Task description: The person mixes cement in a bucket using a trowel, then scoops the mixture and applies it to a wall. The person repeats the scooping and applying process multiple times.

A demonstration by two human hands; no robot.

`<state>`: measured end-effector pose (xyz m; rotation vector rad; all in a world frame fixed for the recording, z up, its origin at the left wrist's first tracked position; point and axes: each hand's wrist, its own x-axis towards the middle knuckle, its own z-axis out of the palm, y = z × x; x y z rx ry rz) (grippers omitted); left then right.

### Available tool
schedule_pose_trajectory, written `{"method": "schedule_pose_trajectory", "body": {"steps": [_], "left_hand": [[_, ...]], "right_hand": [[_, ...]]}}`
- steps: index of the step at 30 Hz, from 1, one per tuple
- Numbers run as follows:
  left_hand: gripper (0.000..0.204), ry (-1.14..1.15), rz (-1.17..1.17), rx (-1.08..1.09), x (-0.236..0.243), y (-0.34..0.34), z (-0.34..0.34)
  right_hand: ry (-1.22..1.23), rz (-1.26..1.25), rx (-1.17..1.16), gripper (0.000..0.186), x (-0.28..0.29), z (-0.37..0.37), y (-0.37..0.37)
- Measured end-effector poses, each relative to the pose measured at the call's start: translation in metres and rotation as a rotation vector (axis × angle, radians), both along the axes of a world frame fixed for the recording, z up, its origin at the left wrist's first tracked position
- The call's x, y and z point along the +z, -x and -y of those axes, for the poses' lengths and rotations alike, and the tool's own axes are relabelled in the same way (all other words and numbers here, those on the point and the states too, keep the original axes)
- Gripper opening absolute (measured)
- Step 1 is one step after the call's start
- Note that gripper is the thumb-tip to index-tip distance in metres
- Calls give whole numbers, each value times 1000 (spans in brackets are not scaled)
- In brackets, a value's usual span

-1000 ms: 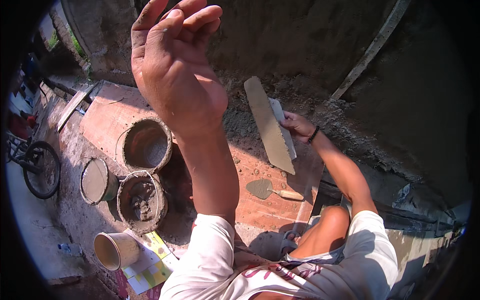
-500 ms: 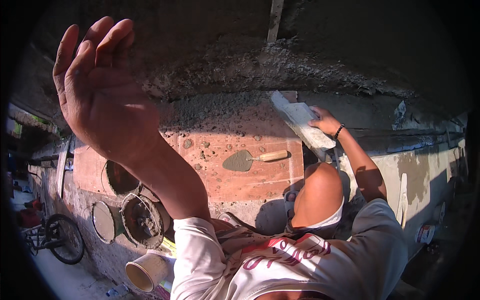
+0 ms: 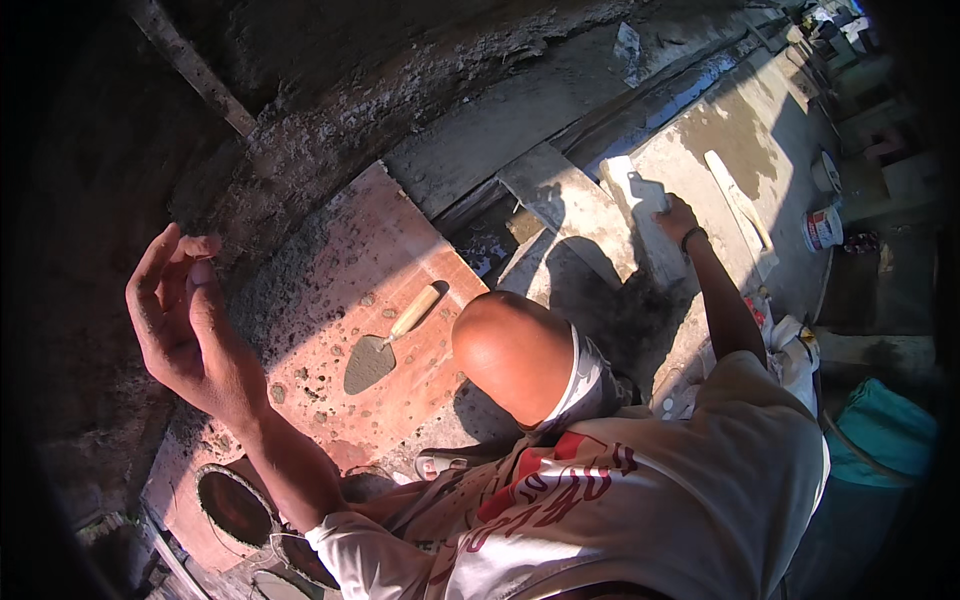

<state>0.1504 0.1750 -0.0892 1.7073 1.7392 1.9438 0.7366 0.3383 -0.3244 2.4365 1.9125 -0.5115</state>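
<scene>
In the head view, we see our right hand [image 3: 680, 220] with its fingers closed around the back of a long, flat, pale plastering float [image 3: 640, 225]; the shadowed fingertips are hard to make out, and so is the face of the float turned from us. The float is on our right, beside a grey-white flat slab [image 3: 570, 205]; whether they touch, we cannot tell. Our left hand [image 3: 200, 345] is raised and empty, its fingers loosely curled and apart. Our left forearm and sleeve partly cover the mortar-crusted round buckets [image 3: 235, 505], and the lower edge cuts them off. The dark wall [image 3: 90, 230] fades into shadow.

Since half a second ago, our view has swung right: the float has left the edge of the reddish-brown flat board [image 3: 330, 300], while the pointed metal trowel with a wooden handle [image 3: 370, 364] still lies on it. A crumpled teal sheet [image 3: 880, 430] has come into sight.
</scene>
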Motion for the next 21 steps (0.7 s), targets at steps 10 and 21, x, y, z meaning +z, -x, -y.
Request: {"method": "schedule_pose_trajectory", "body": {"steps": [10, 21], "left_hand": [[34, 580, -735, -2, 18, 11, -1], [38, 717, 133, 321, -51, 91, 231]], "right_hand": [[12, 165, -40, 48, -135, 68, -108], [209, -229, -31, 21, -88, -20, 22]]}}
